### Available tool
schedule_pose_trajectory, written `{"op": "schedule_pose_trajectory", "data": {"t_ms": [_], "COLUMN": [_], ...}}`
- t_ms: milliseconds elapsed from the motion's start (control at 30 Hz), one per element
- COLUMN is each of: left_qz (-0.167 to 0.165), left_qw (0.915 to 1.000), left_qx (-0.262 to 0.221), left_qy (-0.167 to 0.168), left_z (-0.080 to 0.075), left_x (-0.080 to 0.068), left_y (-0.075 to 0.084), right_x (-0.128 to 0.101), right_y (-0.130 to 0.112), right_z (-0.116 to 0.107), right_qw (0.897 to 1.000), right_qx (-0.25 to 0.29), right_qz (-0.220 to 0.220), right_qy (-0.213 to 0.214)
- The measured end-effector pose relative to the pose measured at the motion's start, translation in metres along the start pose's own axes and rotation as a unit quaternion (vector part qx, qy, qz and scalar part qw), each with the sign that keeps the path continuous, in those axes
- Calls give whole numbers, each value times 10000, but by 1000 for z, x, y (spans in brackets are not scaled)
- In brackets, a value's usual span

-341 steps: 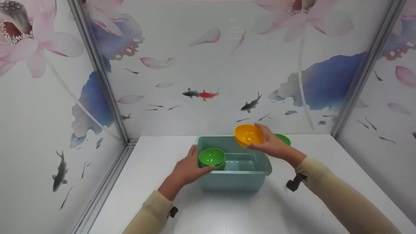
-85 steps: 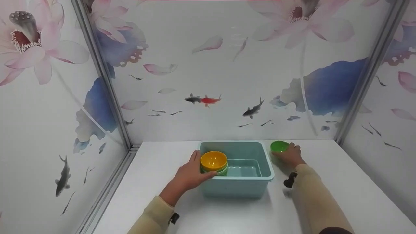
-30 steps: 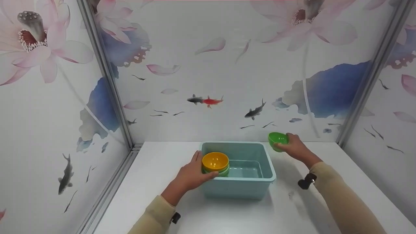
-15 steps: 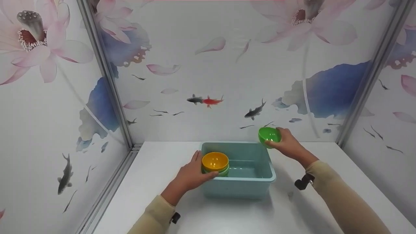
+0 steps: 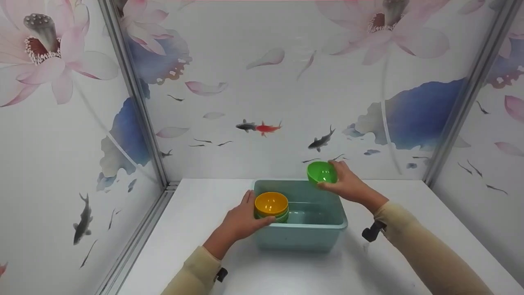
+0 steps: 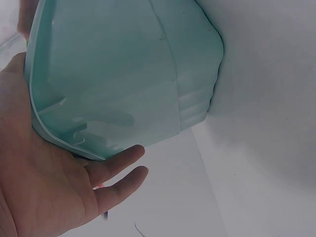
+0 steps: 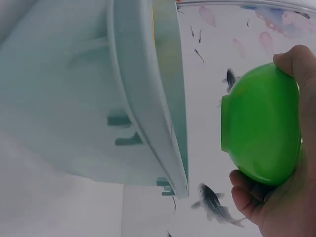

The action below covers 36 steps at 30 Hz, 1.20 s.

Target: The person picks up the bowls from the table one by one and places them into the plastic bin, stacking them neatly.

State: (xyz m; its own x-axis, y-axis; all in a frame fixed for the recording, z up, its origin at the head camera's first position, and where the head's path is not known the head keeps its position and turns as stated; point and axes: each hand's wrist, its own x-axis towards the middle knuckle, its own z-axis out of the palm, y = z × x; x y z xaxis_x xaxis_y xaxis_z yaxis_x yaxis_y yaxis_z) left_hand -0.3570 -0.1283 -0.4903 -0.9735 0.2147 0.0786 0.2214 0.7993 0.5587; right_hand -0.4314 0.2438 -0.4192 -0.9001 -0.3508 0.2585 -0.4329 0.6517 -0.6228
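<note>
My right hand (image 5: 348, 183) holds a green bowl (image 5: 317, 172) by its rim, raised over the right back part of a light teal plastic tub (image 5: 294, 237). The right wrist view shows the bowl (image 7: 261, 123) from outside and below, its foot turned to the tub. My left hand (image 5: 241, 217) rests at the tub's left front corner, thumb along the front rim; in the left wrist view the fingers (image 6: 118, 165) lie fairly straight against its outside. Inside the tub at left stands a stack, a yellow bowl (image 5: 271, 203) on top of green bowls (image 5: 282, 217).
The tub stands on a white table (image 5: 196, 205) near its back edge. White panels with painted lotus flowers and fish, such as the back panel (image 5: 229, 159), close in the table at the back and both sides, joined by grey metal posts (image 5: 139, 106).
Earlier a yellow bowl went from my right hand onto the stack. My right hand then took the green bowl from the table right of the tub and carried it left over the tub.
</note>
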Motion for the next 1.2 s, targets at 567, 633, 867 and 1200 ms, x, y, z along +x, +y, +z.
{"op": "schedule_pose_trajectory", "data": {"t_ms": [567,633,867,1200], "left_qz": [56,47,40,108], "left_qw": [10000,10000,10000,9999], "left_qx": [13,31,-29,-82], "left_qy": [18,13,-6,9], "left_z": [-1,-1,0,-1], "left_x": [1,0,-1,-2], "left_y": [0,0,-1,0], "right_x": [14,16,24,41], "right_y": [-48,-50,-58,-70], "right_z": [17,19,23,29], "right_qw": [9925,9905,9805,9709], "right_qx": [-135,-203,-408,-353], "right_qz": [-691,-761,-924,-961], "right_qy": [-996,-1126,-1687,-2165]}}
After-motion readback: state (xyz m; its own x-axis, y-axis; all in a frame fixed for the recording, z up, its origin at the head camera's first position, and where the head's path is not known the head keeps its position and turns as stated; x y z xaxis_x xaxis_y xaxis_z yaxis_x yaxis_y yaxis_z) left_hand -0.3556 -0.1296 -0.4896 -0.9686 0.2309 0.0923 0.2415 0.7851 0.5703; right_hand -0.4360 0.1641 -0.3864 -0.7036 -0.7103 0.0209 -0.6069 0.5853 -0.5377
